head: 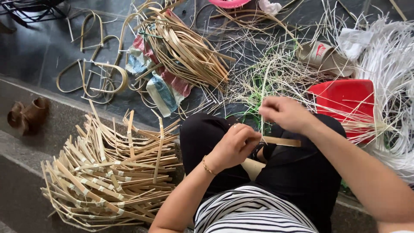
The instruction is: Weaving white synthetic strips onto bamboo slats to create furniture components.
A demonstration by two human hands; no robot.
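I sit with black trousers and a striped top, hands over my knees. My left hand is closed around a flat bamboo strip that sticks out to the right. My right hand pinches a thin pale strand that runs up from the strip. A gold bracelet is on my left wrist.
A heap of bent, taped bamboo frames lies at the left. A bundle of long bamboo strips rests on a striped sack. A red plastic stool, white strands, loose loops and brown shoes lie around.
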